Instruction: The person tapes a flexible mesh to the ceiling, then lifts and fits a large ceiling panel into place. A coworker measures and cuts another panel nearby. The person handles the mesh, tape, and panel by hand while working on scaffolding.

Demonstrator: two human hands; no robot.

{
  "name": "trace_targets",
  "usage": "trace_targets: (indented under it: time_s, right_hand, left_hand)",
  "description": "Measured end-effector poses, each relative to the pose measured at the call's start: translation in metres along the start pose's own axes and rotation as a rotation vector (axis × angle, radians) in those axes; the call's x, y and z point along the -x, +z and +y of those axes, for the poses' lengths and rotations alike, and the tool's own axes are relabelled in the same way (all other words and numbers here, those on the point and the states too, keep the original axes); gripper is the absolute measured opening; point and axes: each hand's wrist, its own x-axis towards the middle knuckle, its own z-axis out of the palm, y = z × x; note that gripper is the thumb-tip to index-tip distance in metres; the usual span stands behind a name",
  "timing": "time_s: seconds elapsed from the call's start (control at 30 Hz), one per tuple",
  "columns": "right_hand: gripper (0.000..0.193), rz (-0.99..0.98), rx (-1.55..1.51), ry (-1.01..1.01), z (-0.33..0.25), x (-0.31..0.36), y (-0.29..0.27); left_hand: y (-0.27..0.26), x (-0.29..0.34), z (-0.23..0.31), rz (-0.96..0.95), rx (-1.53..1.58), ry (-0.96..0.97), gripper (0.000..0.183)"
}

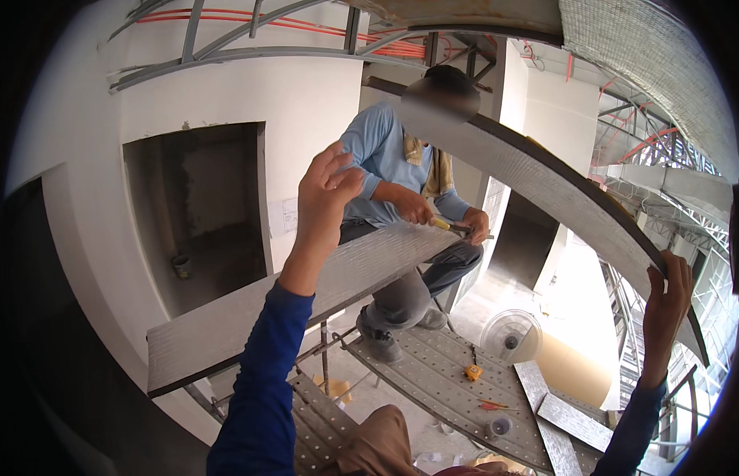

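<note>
My right hand [669,295] grips the edge of a long, curved silver-faced insulation strip [536,178] with a dark edge. The strip slants up and left toward a co-worker in a light blue shirt [385,151]. My left hand [326,186] is raised before that person, fingers loosely bent and apart, nothing visible in it. Behind my left forearm lies a wide silver-faced insulation panel [346,266], its far end by the co-worker's knees. There, the co-worker's hand holds a yellow-handled tool [442,224]; the other hand is close to its tip.
On the perforated metal scaffold platform [417,377] lie an orange tape measure [473,372], a small cup [500,427], a thin red-handled tool [495,406] and silver strips [576,420]. A round fan [510,337] stands below. Steel framing [250,55] runs overhead.
</note>
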Motion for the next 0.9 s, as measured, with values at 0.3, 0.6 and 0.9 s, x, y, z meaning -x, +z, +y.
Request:
trace_targets:
  time_s: [0.3, 0.6, 0.9]
  right_hand:
    - [0.026, 0.115, 0.198, -0.105, 0.026, -0.059, -0.010]
    - [0.029, 0.164, 0.266, -0.206, 0.036, -0.095, -0.018]
    - [0.031, 0.211, 0.358, -0.196, 0.045, -0.142, -0.024]
  left_hand:
    - [0.046, -0.082, -0.005, 0.021, -0.110, 0.142, 0.075]
    - [0.062, -0.136, -0.008, 0.042, -0.245, 0.208, 0.080]
    - [0.065, -0.173, 0.020, 0.086, -0.174, 0.273, 0.087]
